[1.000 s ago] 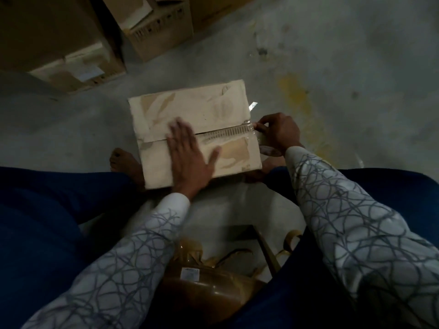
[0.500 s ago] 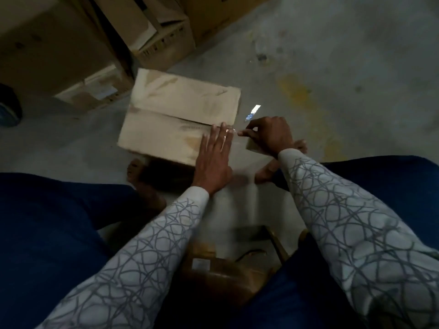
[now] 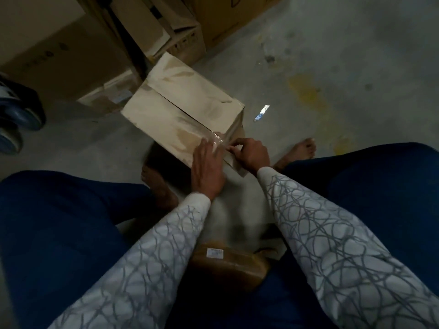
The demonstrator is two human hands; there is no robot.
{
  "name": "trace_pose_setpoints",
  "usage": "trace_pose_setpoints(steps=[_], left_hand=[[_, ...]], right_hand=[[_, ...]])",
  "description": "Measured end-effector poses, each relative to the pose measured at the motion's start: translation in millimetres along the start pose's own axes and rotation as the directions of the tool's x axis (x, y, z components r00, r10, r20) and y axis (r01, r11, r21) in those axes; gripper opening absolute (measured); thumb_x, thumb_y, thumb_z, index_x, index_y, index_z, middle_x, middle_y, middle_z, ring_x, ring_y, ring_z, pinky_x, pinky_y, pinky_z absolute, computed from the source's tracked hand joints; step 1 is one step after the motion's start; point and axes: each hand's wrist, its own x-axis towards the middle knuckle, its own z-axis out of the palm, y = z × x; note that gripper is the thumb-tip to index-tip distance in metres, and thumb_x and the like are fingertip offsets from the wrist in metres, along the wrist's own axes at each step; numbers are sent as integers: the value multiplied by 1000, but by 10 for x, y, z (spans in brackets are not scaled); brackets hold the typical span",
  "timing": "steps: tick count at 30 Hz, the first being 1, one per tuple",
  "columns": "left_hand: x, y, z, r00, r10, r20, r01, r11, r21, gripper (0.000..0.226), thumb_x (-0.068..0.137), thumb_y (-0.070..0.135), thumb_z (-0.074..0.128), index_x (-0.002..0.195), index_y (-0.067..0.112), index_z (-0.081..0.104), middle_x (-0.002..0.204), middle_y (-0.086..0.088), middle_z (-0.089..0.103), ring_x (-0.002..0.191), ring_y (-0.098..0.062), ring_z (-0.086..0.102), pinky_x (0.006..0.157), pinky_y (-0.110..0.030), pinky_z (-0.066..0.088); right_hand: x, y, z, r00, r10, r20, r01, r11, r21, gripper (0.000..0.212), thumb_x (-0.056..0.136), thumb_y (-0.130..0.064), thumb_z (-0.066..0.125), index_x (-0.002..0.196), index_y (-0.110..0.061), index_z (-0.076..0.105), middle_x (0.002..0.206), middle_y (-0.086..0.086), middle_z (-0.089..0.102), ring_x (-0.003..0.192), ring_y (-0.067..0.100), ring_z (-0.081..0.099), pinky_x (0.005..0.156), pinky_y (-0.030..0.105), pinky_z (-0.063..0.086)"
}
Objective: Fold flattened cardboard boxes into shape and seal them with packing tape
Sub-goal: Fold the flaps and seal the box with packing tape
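A folded cardboard box point(image 3: 175, 108) sits on the concrete floor between my feet, its two top flaps closed along a centre seam. Clear packing tape point(image 3: 217, 138) shines at the near end of that seam. My left hand point(image 3: 206, 167) lies flat with straight fingers on the box's near edge, touching the tape. My right hand point(image 3: 251, 154) is curled at the near corner and pinches the tape end against the box side. No tape roll is visible.
Stacked cardboard boxes point(image 3: 71, 55) stand at the back left, more cartons point(image 3: 185, 32) behind the box. A brown package point(image 3: 228, 264) with a white label lies between my knees. A small shiny scrap point(image 3: 261, 112) lies on the floor to the right. Blue round objects point(image 3: 14, 115) at far left.
The box has turned, its far end swinging away toward the back left. My left hand slid from the box middle to the near edge. My right hand stays at the tape end.
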Motion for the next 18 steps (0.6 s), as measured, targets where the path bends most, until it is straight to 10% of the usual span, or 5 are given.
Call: trace_pose_setpoints(steps=[2, 6, 9, 14, 18], left_hand=[[-191, 294, 91, 987, -104, -120, 75, 972, -224, 47, 72, 15, 52, 116, 10, 66, 123, -19, 58, 115, -39, 54, 95, -45, 45], [-159, 550, 236, 906, -413, 93, 381, 700, -604, 29, 75, 7, 63, 104, 10, 65, 108, -15, 63, 106, -36, 57, 89, -37, 44], [6, 613, 333, 970, -242, -38, 179, 804, -567, 15, 75, 12, 55, 88, 16, 62, 94, -8, 61, 94, -32, 56, 81, -41, 47], [419, 907, 582, 991, -80, 107, 132, 706, -696, 48, 94, 6, 50, 142, 12, 49, 149, -11, 46, 139, -24, 41, 118, -29, 31], [960, 907, 858, 979, -137, 154, 205, 587, -783, 59, 98, 0, 50, 154, 10, 32, 166, -8, 16, 151, -14, 15, 106, 5, 4]], right_hand=[[11, 19, -21, 999, 15, 36, -17, 999, 50, 28, 87, -56, 64, 105, -38, 73, 90, 0, 75, 96, 25, 68, 93, 42, 51], [49, 217, -96, 997, -72, 36, 63, 975, 211, 28, 92, -49, 66, 111, -31, 77, 84, -1, 73, 80, 5, 67, 85, 31, 52], [302, 467, -107, 971, 113, -211, -54, 962, 266, 40, 102, -58, 44, 92, -38, 78, 75, -6, 70, 76, -9, 59, 82, 19, 46], [1418, 1391, 235, 866, 379, -327, -322, 922, 214, 68, 75, -98, 20, 87, -53, 70, 81, -8, 72, 80, 15, 69, 85, 39, 55], [1906, 1407, 269, 866, 443, -231, -432, 896, 100, 60, 65, -99, 24, 87, -62, 66, 78, -10, 73, 78, 17, 70, 85, 39, 54]])
